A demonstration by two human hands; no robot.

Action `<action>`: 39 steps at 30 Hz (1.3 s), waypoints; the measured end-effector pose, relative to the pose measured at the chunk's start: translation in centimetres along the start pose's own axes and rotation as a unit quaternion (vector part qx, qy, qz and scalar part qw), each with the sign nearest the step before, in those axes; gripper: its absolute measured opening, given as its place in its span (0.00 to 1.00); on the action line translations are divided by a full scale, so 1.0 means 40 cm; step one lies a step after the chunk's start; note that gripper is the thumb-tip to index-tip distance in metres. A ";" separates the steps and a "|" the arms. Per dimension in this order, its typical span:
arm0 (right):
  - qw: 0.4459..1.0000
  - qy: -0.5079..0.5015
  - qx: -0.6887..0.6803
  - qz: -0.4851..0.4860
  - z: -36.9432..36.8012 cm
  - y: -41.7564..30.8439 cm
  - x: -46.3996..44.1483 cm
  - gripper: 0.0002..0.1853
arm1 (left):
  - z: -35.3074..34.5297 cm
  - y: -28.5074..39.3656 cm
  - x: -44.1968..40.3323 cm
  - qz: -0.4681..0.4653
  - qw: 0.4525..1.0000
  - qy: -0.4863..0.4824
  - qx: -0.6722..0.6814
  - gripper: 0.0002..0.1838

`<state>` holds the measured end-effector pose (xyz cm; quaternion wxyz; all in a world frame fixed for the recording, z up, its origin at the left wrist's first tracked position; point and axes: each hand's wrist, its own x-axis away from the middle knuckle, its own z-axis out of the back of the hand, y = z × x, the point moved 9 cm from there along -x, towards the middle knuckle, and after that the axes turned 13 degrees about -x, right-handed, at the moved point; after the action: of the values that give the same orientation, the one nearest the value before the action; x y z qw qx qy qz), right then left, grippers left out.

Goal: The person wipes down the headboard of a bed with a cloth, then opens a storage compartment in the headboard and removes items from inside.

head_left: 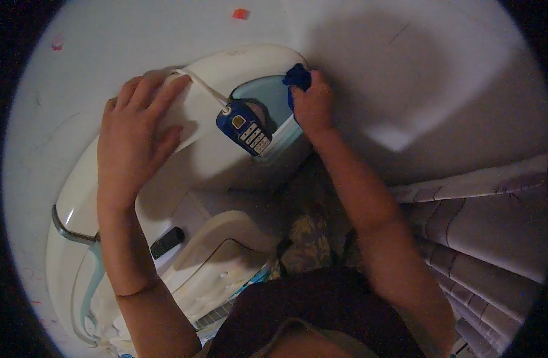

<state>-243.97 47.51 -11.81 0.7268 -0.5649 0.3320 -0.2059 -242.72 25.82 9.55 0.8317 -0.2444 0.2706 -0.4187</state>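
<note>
My right hand (314,104) is closed around a bunched dark blue cloth (297,77), at the right end of a cream headboard-like piece of furniture (244,59). The cloth touches the rim of a light blue recess (268,89) there. A blue handset with pale buttons (244,127) rests tilted at the recess's front edge, with a white cord (205,88) running from its top. My left hand (137,131) lies over the furniture's top further left, fingers apart, fingertips close to the cord's far end. Whether they touch the cord I cannot tell.
A small dark remote-like object (168,242) lies below on a pale surface beside a cream curved piece (226,250). Pale curtains (465,221) hang at the right. The wall (405,71) stands close behind, with small red patches (240,14) on it.
</note>
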 end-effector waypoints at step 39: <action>0.963 0.010 0.262 0.065 -0.047 0.283 0.091 0.23 | 0.010 0.025 -0.019 -0.024 0.999 0.035 -0.012 0.31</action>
<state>-243.63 46.89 -23.83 0.8579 -0.3300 0.3096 -0.2435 -242.26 27.06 9.41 0.8082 -0.2465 0.2985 -0.4438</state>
